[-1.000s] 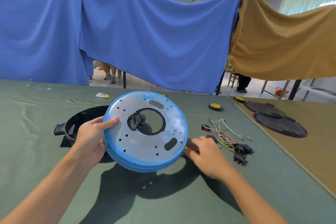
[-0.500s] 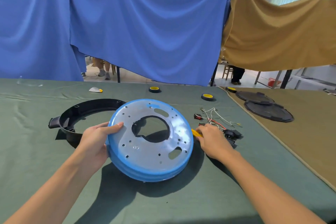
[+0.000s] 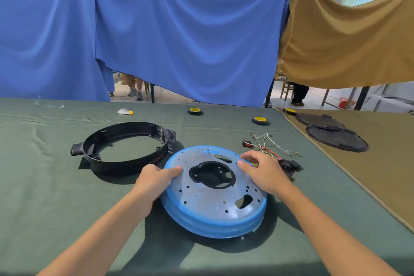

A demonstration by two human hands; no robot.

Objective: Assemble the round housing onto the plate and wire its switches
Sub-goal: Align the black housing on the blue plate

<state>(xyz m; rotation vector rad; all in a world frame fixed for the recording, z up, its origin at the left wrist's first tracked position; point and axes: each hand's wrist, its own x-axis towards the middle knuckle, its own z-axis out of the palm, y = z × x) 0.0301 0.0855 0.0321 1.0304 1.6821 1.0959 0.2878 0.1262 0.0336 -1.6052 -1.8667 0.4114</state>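
Note:
The round blue-filmed plate [image 3: 208, 199] lies almost flat on the green cloth, its near edge slightly raised. My left hand [image 3: 154, 179] grips its left rim, thumb on top. My right hand [image 3: 262, 170] holds the far right rim with curled fingers, and a bit of yellow shows under it. The black round housing ring [image 3: 125, 163] sits just left of and behind the plate, apart from it. A tangle of wires [image 3: 268, 152] with a red switch [image 3: 247, 144] and black switches [image 3: 290, 164] lies right of my right hand.
Yellow-hubbed wheels [image 3: 195, 111] [image 3: 259, 120] [image 3: 289, 110] lie farther back. A small white and yellow part [image 3: 125, 111] is at the back left. Two black round covers [image 3: 336, 140] rest on the brown cloth to the right. Blue and brown drapes hang behind.
The plate came down from a tilted, lifted pose to lie nearly flat on the cloth. My right hand left the spot beside the wires and moved onto the plate's right rim.

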